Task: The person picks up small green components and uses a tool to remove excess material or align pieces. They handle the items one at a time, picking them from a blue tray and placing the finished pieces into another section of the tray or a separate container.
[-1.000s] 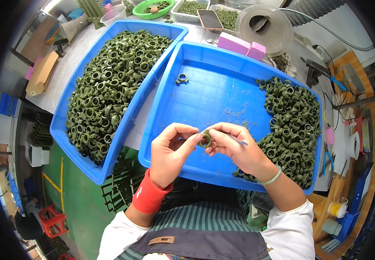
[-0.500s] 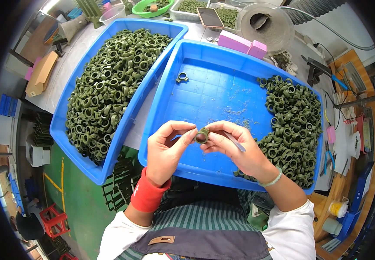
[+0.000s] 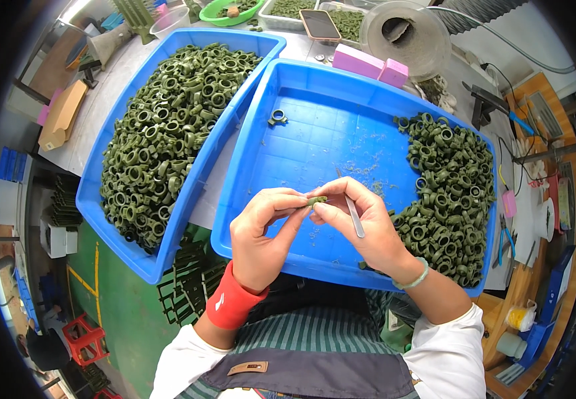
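Note:
Between the fingertips of both hands is a small dark-green ring-shaped part (image 3: 317,201), now seen nearly edge-on. My left hand (image 3: 266,229) pinches it from the left, a red band round that wrist. My right hand (image 3: 361,226) grips its other side and also keeps a thin metal blade-like tool (image 3: 354,216) between its fingers, the tool slanting across the palm side. Both hands hover over the near part of a blue tray (image 3: 301,156). One loose green ring (image 3: 277,118) lies in the tray's far left, and a heap of green rings (image 3: 449,193) fills its right side.
A second blue tray (image 3: 168,263) on the left holds a large pile of green rings (image 3: 168,133). Small shavings lie on the right tray's floor. Behind it are pink blocks (image 3: 367,63), a phone (image 3: 320,25) and a wide round funnel-like duct (image 3: 406,33). Pliers (image 3: 506,236) rest at right.
The ring part has turned between my fingers, from its round opening showing to nearly edge-on. My left hand has shifted slightly right, and the metal tool has tipped more upright.

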The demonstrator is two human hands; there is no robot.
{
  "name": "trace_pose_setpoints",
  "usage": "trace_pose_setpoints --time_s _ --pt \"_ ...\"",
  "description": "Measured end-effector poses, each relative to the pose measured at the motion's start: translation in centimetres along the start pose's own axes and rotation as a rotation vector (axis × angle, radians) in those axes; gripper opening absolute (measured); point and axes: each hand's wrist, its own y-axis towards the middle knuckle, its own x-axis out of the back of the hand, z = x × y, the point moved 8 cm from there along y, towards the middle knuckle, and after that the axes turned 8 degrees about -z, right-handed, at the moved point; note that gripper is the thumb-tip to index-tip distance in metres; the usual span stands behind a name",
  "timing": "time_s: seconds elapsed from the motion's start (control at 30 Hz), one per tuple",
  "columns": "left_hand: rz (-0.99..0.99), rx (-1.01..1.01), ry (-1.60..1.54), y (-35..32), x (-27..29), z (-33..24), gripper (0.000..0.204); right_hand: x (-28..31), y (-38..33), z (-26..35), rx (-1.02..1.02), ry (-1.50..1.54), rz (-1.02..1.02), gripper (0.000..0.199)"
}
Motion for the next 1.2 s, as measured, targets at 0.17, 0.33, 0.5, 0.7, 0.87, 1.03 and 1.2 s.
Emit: trace_pose_setpoints --time_s 0.17,0.33,0.5,0.7,0.87,1.03,1.2 --pt "0.009 -0.126 0.115 -0.1 0.0 -0.6 0.022 0.0 0.0 0.5 -0.041 0.047 0.025 0.019" --pt "0.020 -0.083 0.081 -0.1 0.1 -0.4 0.021 0.0 0.0 0.5 -0.055 0.090 0.029 0.020" --pt "0.009 0.082 -0.092 0.2 0.5 0.4 0.020 0.1 0.0 0.2 -0.077 0.094 0.056 0.022" --pt "0.084 0.146 -0.153 0.4 0.8 1.0 0.019 0.1 -0.1 0.3 -0.142 0.075 0.055 0.022" --pt "0.103 0.111 -0.135 0.4 0.9 0.6 0.020 0.1 0.0 0.7 -0.154 0.117 0.052 0.017" --pt "0.163 -0.003 0.034 0.6 0.6 -0.5 0.019 0.4 0.1 0.7 -0.125 0.087 0.091 0.016" --pt "0.287 -0.183 0.224 1.0 0.0 -1.5 0.021 0.3 0.1 0.3 -0.159 0.047 0.130 0.019"
